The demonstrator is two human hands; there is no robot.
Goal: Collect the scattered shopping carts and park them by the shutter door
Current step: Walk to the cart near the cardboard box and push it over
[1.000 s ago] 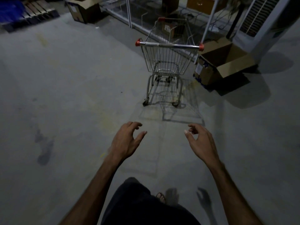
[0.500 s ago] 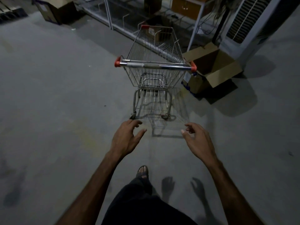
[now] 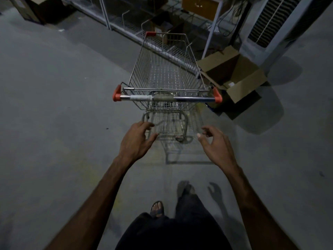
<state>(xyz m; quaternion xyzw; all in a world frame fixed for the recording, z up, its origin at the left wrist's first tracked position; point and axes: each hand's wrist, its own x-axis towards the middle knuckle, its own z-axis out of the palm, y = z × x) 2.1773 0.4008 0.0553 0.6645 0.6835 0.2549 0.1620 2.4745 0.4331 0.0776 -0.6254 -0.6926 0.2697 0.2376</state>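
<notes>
A wire shopping cart (image 3: 167,76) stands on the concrete floor right in front of me, its basket empty. Its chrome handle bar (image 3: 167,98) has orange end caps and runs across the middle of the view. My left hand (image 3: 137,141) reaches forward below the bar's left half, fingers loosely spread, holding nothing. My right hand (image 3: 215,143) reaches forward below the bar's right end, fingers relaxed and slightly curled, also holding nothing. Both hands are short of the handle and apart from it.
An open cardboard box (image 3: 234,76) sits on the floor just right of the cart. Metal wire shelving (image 3: 126,20) runs behind the cart. A white louvred unit (image 3: 281,22) stands at the back right, another box (image 3: 36,8) at the back left. My sandalled foot (image 3: 157,209) is below.
The cart has come much closer and now fills the middle of the view as I walked up to it. Both hands stay stretched out, now just short of the handle.
</notes>
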